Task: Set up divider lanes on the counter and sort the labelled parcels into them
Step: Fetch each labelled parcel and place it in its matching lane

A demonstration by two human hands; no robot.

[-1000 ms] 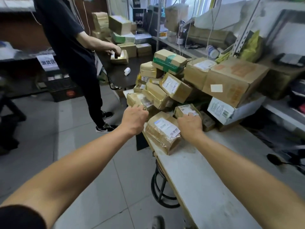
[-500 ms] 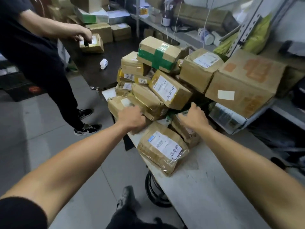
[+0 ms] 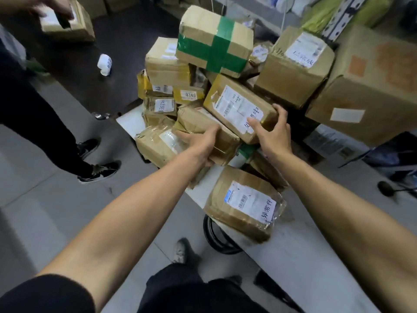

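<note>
A heap of brown taped parcels is piled on the far end of the grey counter [image 3: 300,251]. My right hand [image 3: 272,132] grips the near right corner of a labelled parcel [image 3: 237,107] lying tilted in the middle of the heap. My left hand [image 3: 198,144] holds the near end of a crumpled brown parcel [image 3: 203,127] just below and left of it. A flat parcel with a white label [image 3: 244,204] lies alone on the counter nearer to me. On top of the heap sits a box crossed with green tape [image 3: 214,41].
Large cartons [image 3: 370,86] crowd the right side. Another person [image 3: 42,114] stands on the floor at left, a hand on a box [image 3: 67,21] on a dark table, near a white roll [image 3: 105,64]. A black stool ring [image 3: 216,240] sits under the counter edge.
Both hands have gone forward and up into the heap: the right now grips the tilted labelled parcel, the left the crumpled one beneath. My view has moved closer.
</note>
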